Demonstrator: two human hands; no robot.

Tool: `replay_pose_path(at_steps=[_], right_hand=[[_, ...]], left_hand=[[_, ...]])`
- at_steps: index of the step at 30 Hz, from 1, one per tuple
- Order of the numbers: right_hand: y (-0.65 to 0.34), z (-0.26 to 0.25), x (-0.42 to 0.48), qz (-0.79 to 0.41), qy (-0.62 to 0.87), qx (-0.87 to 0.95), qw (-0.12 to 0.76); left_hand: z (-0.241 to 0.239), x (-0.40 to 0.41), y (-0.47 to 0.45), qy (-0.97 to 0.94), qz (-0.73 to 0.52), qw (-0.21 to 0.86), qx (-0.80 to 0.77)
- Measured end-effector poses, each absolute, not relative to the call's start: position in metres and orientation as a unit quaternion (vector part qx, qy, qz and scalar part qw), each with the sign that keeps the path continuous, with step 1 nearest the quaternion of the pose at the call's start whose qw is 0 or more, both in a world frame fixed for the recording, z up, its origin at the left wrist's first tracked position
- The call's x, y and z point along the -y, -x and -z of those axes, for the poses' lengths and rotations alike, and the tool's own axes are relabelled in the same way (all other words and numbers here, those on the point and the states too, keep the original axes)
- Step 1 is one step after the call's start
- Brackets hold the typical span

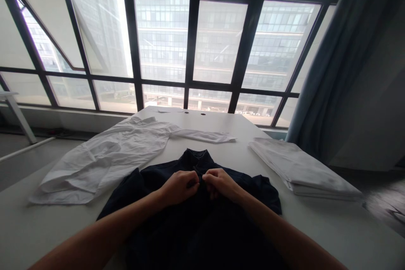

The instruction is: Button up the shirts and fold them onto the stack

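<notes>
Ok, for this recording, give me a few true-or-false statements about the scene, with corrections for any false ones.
1. The left hand and right hand are both at the front of the dark shirt, near its collar. True.
2. The white shirt on the table is neatly folded. False: it lies spread out and rumpled, with one sleeve stretched across the table.
3. A folded stack of white cloth lies to the right of the dark shirt. True.
4. The right hand holds scissors. False: no tool shows; its fingers pinch the shirt's front.

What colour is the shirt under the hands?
The shirt is dark navy, best seen in the head view.
</notes>
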State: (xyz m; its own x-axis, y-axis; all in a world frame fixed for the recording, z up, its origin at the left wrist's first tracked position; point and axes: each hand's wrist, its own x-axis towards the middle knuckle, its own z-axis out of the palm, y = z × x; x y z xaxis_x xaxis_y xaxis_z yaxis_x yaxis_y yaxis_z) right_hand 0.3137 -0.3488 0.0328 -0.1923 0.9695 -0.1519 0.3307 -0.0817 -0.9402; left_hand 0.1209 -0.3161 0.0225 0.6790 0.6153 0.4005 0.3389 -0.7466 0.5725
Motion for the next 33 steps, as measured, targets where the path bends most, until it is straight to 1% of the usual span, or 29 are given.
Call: replay_pose_path(at_steps=[4,7,12,16,18,22,25,29,33], right_hand=[[-0.313,-0.034,0.350,-0.493,0.553,0.598,0.306],[-0.311,-0.034,0.351,-0.492,0.553,0.596,0.311],[-0.309,-0.037,0.354,-0.476,0.546,0.595,0.348],[-0.305,-0.043,0.357,-0.447,0.549,0.597,0.378],[-0.303,-0.045,0.359,-0.439,0.551,0.590,0.396],[-0.300,-0.042,0.358,-0.478,0.538,0.568,0.399],[-0.299,-0.037,0.355,-0.524,0.508,0.558,0.394],[-0.299,-0.032,0.352,-0.568,0.479,0.535,0.402],[-0.300,-0.033,0.353,-0.587,0.475,0.522,0.397]], left_hand=[[-0.024,0.319,-0.121,-0.902,-0.278,0.175,-0.279],[-0.027,0.322,-0.121,-0.897,-0.256,0.168,-0.319],[-0.027,0.321,-0.121,-0.870,-0.248,0.252,-0.344],[-0.023,0.313,-0.122,-0.840,-0.285,0.324,-0.328],[-0.023,0.312,-0.123,-0.829,-0.318,0.334,-0.317],[-0.024,0.317,-0.123,-0.830,-0.388,0.293,-0.273],[-0.023,0.319,-0.123,-0.827,-0.417,0.275,-0.259],[-0.020,0.320,-0.125,-0.817,-0.427,0.283,-0.266],[-0.021,0.321,-0.124,-0.842,-0.422,0.248,-0.228]])
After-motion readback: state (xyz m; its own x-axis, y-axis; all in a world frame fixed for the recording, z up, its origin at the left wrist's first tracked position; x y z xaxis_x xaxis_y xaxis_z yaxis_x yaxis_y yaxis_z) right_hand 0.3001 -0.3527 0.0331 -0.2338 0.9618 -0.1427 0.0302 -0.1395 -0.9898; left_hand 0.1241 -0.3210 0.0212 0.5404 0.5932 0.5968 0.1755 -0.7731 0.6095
